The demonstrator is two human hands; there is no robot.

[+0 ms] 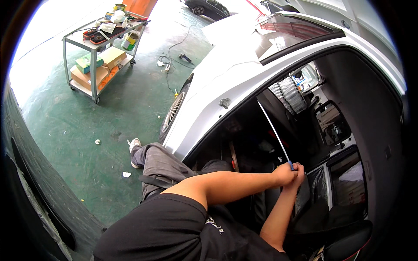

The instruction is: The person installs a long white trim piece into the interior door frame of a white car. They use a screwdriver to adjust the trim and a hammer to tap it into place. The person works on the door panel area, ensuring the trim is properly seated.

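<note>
Inside the rear of a white car (204, 111), my two hands come together in front of me. My left hand (285, 174) reaches across and closes round the blue handle of a long thin metal rod (274, 130). Pressed against it, my right hand (298, 175) is closed at the same handle, its fingers partly hidden. The rod slants up and away to the left through the opening, its far end near the dark inner panel. Whether its tip touches anything, I cannot tell.
Dark trim (365, 91) and a side window (348, 178) surround the opening on the right. A wheel (174, 108) is by my leg. On the green floor (117, 122) stand a loaded trolley (80, 42) and a corded power tool (185, 58). A grey covered surface rises at the left.
</note>
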